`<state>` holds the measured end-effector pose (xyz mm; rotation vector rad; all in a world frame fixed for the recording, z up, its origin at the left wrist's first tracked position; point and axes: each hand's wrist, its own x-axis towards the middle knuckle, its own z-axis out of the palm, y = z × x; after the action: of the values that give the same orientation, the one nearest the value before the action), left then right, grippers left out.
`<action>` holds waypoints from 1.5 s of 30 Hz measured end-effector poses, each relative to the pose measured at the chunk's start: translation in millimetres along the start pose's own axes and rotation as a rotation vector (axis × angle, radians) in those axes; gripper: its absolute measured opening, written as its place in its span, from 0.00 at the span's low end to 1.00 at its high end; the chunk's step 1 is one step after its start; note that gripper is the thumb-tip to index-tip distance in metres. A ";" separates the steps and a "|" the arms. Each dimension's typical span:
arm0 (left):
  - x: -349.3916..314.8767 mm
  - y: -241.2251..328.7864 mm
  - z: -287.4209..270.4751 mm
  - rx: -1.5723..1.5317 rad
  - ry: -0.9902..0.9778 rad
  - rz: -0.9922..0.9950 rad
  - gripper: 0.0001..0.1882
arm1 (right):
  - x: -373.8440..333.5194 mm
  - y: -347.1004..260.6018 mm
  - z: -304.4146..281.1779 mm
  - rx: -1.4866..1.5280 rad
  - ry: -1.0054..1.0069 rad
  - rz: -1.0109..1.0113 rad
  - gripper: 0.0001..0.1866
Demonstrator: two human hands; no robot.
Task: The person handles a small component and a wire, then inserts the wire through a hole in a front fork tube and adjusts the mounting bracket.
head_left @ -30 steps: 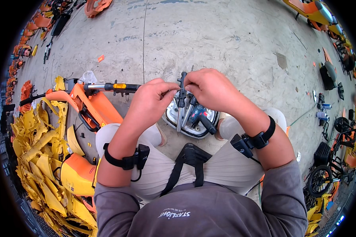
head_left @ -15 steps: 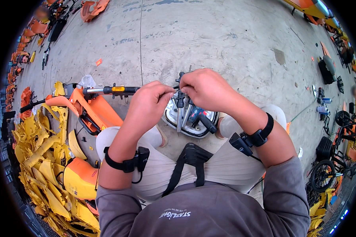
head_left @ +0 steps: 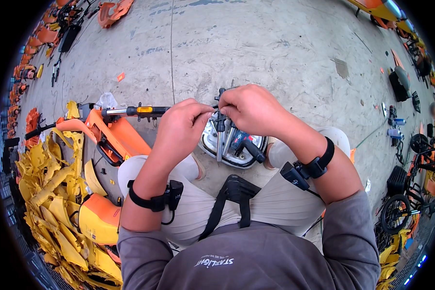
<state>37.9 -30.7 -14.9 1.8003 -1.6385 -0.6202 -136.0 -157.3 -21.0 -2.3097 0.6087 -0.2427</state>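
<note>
A slim metal tool with a dark grip near its top stands almost upright between the 2 hands, above a round silvery bowl on the concrete floor just in front of the person's knees. The left hand pinches the tool from its side with curled fingers closed on it, and the right hand closes over the tool's upper end, the 2 hands touching at the fingertips. Inside the bowl lie a second metal rod and a dark power tool with a blue patch. Each wrist wears a black band with a small black unit. To the left, beside the knee, lies an orange plastic body panel with a metal bar across it, and farther left a heap of yellow plastic panels. At the far right stand dark wheels and parts.
</note>
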 end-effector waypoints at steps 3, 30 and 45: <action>0.2 1.3 0.3 0.013 0.013 0.012 0.06 | -0.2 -1.2 -1.4 0.017 -0.010 0.017 0.07; -2.0 5.3 3.1 -0.007 -0.006 0.031 0.06 | -1.5 7.3 5.2 -0.141 0.102 -0.209 0.03; -0.9 10.2 0.4 -0.122 0.044 -0.064 0.06 | -0.1 0.3 -2.9 0.147 0.033 0.007 0.04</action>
<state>30.4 -30.2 -8.0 1.7714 -1.4863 -0.6886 -137.2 -159.2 -19.1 -2.1656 0.5951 -0.3132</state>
